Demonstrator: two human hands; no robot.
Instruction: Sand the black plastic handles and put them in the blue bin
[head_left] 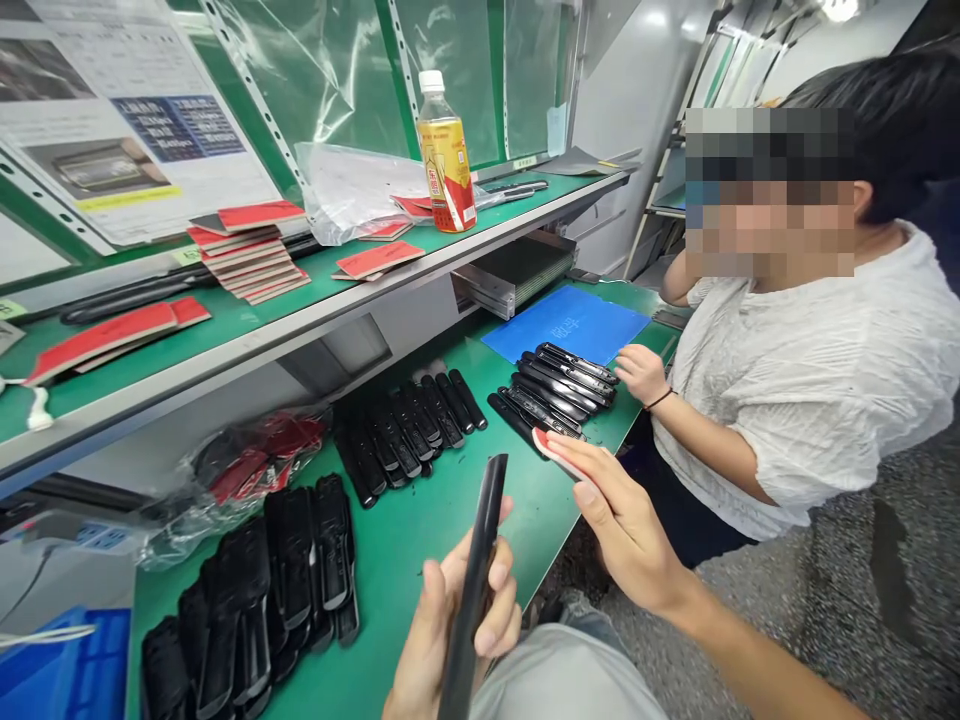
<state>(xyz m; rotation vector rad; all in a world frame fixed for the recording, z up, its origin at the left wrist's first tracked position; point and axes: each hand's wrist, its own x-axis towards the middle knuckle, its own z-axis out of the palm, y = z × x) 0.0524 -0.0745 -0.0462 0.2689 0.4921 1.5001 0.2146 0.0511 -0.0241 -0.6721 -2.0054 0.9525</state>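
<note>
Hands (429,628): black strip (477,572), red pad (545,444).

You have bright indoor light, a glowing lamp (838,9) at upper right, white glare streaking the plastic film (322,75), and wide-angle stretching toward the edges

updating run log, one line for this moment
left hand: grips long black bar | right hand: holds thin red-faced pad | green tabletop: black elongated parts
</note>
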